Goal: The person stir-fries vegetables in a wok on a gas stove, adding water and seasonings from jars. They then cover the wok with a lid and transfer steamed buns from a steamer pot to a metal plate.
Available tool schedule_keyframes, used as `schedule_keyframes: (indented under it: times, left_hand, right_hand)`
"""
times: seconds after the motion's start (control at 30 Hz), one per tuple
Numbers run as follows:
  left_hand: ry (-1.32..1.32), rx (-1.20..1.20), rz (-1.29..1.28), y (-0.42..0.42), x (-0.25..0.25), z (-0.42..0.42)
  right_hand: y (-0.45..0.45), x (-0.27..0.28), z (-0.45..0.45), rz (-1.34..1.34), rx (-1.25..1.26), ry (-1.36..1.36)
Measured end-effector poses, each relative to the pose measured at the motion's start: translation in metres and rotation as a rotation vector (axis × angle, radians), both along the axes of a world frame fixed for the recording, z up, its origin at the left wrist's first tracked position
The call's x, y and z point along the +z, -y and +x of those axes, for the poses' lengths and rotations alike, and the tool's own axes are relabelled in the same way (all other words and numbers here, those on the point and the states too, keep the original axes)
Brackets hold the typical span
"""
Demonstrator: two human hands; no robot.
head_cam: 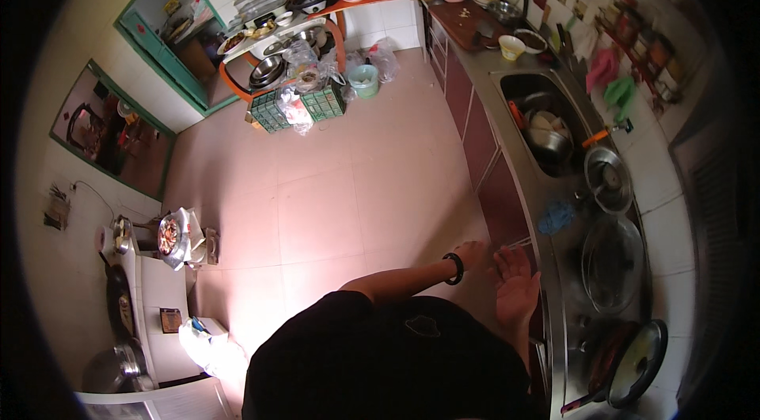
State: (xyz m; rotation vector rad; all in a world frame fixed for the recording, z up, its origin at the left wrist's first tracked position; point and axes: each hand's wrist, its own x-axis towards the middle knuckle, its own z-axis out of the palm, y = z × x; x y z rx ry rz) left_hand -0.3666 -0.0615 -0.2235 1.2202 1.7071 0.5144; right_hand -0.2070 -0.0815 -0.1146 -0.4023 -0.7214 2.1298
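Observation:
My left hand [473, 255], with a dark bracelet [455, 269] at the wrist, reaches across in front of my body. Its fingers are blurred, and I see nothing in its grasp. Beside it, my right hand [515, 289] is held palm up with fingers spread and nothing in it. Both are near the front edge of the steel counter [543, 277], above the dark red cabinet doors [504, 206]. A crumpled blue plastic item [556, 217] lies on the counter ahead of my right hand.
Along the counter are a sink [504, 84] holding a metal bowl [549, 145], a steel basin [607, 179], a glass lid [613, 265] and a lidded pan [638, 363]. Green crates [323, 102] and a light-green bucket [363, 81] stand on the tiled floor [314, 194].

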Motion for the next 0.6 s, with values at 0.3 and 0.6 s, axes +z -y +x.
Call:
schedule_keyframes:
  times: [0.3, 0.6]
  left_hand:
    - [1.191, 0.373, -0.027, 0.039, 0.074, -0.035]
    - [0.059, -0.297, 1.021, 0.036, 0.069, -0.105]
  right_hand:
    - [-0.009, -0.060, -0.116, 1.225, -0.398, 0.904]
    - [-0.012, -0.034, -0.177, -0.206, 0.111, 0.161]
